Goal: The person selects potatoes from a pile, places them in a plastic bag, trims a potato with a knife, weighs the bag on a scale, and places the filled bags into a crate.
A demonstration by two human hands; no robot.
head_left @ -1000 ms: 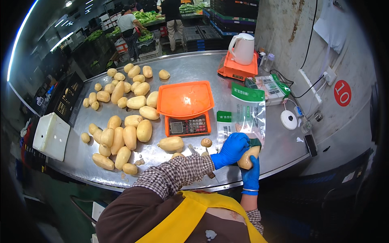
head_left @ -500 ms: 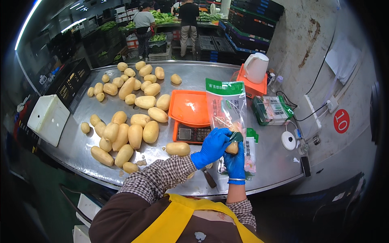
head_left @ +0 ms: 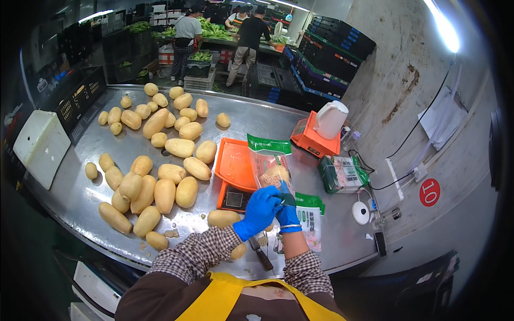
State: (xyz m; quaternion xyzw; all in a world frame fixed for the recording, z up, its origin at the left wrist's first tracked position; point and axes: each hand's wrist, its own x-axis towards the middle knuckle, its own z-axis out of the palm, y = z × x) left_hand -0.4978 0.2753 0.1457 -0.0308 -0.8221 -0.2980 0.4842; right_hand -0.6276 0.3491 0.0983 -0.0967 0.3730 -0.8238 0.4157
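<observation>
A clear printed plastic bag (head_left: 270, 148) with a green far end lies over the right part of the scale, and a pale lotus root section (head_left: 276, 174) shows inside it. Both of my blue-gloved hands are closed at the bag's near end. My left hand (head_left: 258, 212) grips it from the left with bent fingers. My right hand (head_left: 288, 213) wraps round the bag from the right. The fingers overlap, hiding most of that end. Just left of my left hand lies a loose lotus root (head_left: 223, 218). A knife (head_left: 261, 259) rests below my hands.
Many lotus roots (head_left: 164, 193) cover the left of the metal table (head_left: 101, 214). An orange scale (head_left: 234, 166) stands beyond my left hand. More flat printed bags (head_left: 311, 227) lie right of my hands. A white jug (head_left: 331, 119) tops another orange scale (head_left: 303, 136). Co-workers stand farther back.
The view has shifted and tilted. The bag now reaches less far beyond my hands, and the lotus root sits deeper in it. My hands have drawn together at its near end.
</observation>
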